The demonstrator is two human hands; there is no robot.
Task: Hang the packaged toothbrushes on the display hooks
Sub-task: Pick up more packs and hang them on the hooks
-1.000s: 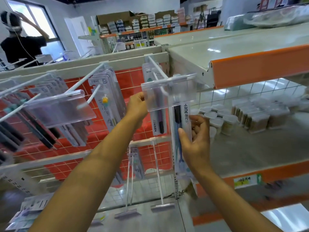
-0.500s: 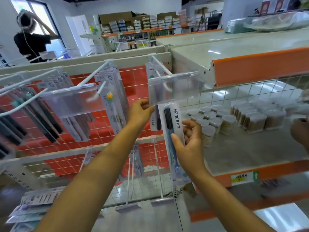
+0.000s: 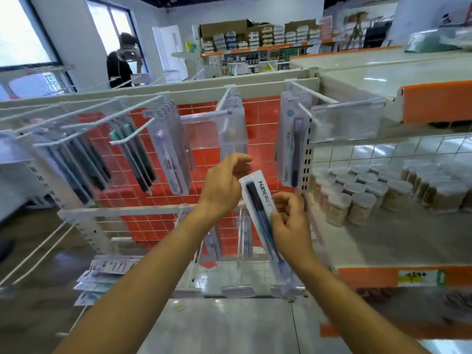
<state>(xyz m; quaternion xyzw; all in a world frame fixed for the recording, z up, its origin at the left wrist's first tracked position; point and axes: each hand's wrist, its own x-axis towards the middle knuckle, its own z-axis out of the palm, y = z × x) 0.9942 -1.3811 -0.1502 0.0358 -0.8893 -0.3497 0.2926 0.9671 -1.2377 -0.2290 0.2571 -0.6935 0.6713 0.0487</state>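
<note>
Now both hands pinch one toothbrush pack [image 3: 263,215], tilted: left hand [image 3: 222,185] at top, right hand [image 3: 291,221] mid-pack, below the hooks [image 3: 304,111].

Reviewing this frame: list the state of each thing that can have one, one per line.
Dark blue toothbrush in clear Hane package: off the hooks, tilted, held by both hands.
Left hand: pinching the package's top.
Right hand: gripping its middle.
White wire hook with clear label holder: carries purple toothbrush packs.
Lidded clear jars: upright on the shelf.
</note>
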